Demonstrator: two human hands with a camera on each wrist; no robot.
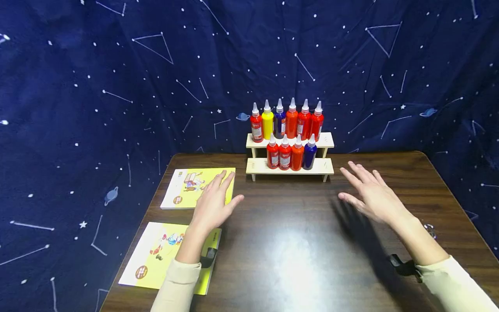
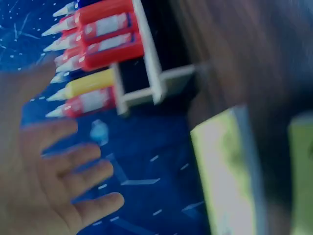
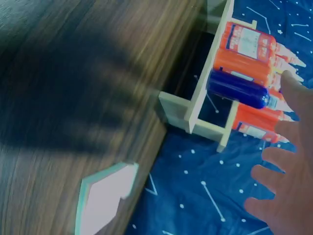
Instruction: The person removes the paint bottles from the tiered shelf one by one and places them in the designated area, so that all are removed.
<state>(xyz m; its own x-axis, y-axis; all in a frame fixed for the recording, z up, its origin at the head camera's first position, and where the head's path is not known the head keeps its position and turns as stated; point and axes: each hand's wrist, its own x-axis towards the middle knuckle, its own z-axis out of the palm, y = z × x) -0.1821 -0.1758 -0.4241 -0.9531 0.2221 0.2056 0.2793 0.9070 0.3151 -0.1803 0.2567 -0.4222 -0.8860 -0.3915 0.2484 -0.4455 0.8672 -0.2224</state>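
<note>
My left hand [image 1: 212, 206] hovers with spread fingers over the right part of the upper yellow-and-white book [image 1: 183, 190]; it holds nothing. Across the table, my right hand [image 1: 372, 195] is raised, fingers apart and empty, to the right of a two-tier wooden rack [image 1: 257, 166]. Several squeeze bottles with white pointed nozzles stand upright on it. On the top tier are red ones, an orange bottle [image 1: 291, 125], a yellow bottle [image 1: 267, 125] and a dark blue bottle [image 1: 279, 125]. The lower tier bears red, orange and another dark blue bottle [image 1: 309, 156].
A second yellow-and-white book [image 1: 156, 255] lies nearer on the left. Beside my right wrist is a small clear shiny object [image 1: 430, 230]. A pale thing with a teal edge [image 3: 107, 198] shows in the right wrist view. Behind the brown table [image 1: 280, 225] hangs a blue starry cloth [image 1: 249, 65].
</note>
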